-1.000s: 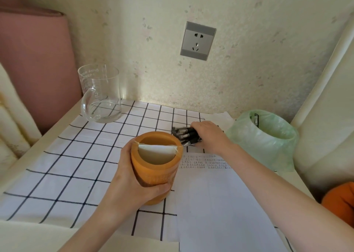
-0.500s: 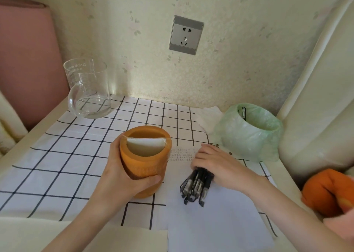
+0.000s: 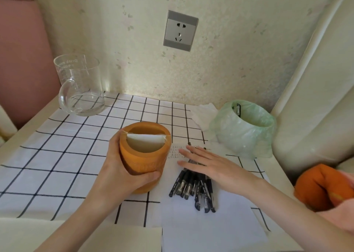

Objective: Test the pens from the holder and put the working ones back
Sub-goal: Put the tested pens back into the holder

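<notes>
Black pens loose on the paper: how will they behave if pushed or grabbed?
Likely to roll: the pens look round-barrelled and lie loose on a smooth paper sheet, under the flat right hand. Probably stiff and light; a side push may fan them apart, since nothing binds the bunch.

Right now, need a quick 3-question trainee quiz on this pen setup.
1. Which hand grips the holder? A left, B right.
2. Fill in: the right hand is flat, fingers straight, over the pens, which lie on a sheet of ___.
3. True or false: the pens stand in the holder.

Key: 1 A, the left hand. 2 paper. 3 false.
</notes>
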